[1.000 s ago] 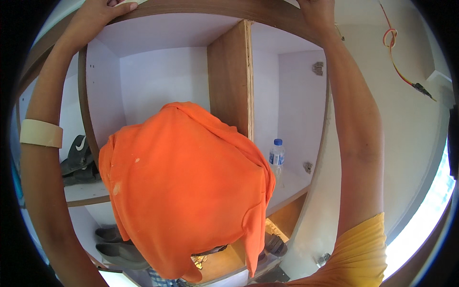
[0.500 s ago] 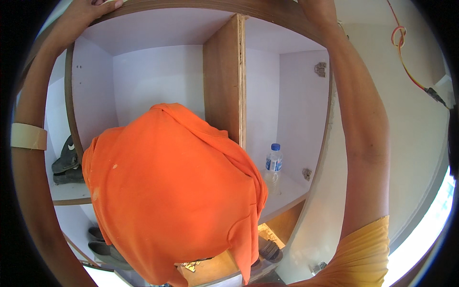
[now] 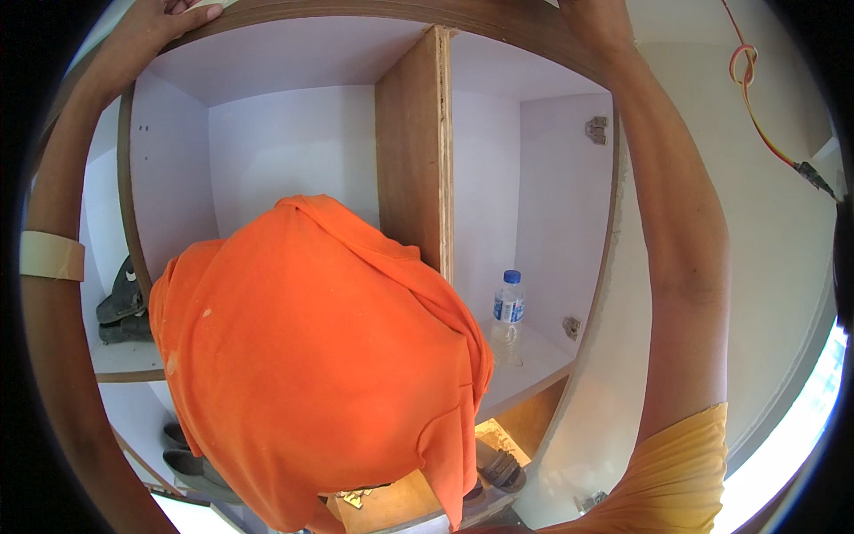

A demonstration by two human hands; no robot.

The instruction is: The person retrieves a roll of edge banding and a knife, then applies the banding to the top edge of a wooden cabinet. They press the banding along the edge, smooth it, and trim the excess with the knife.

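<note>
At the top left, my left hand [image 3: 173, 22] is closed on the brown top board [image 3: 356, 11] of an open cabinet, its thumb along the board. A small pale thing shows by its fingertips; I cannot tell what. My right hand [image 3: 598, 25] reaches the same board at the upper right, and its fingers are cut off by the picture's edge. Between my raised arms, an orange cloth garment [image 3: 329, 347] bulges up in front of the left compartment, draped over something hidden. A clear bottle [image 3: 509, 307] with a blue cap stands upright in the right compartment.
A wooden divider [image 3: 414, 147] splits the cabinet. Dark shoes [image 3: 123, 303] sit on the left side shelf, grey shoes [image 3: 191, 467] below, and a sandal [image 3: 503, 467] at the lower right. Metal hinges [image 3: 596, 131] stick out from the right wall. A red-yellow wire [image 3: 756, 120] hangs at the right.
The orange garment sits very slightly further left and lower. Both hands keep their places on the top board, and my right forearm has moved slightly right.
</note>
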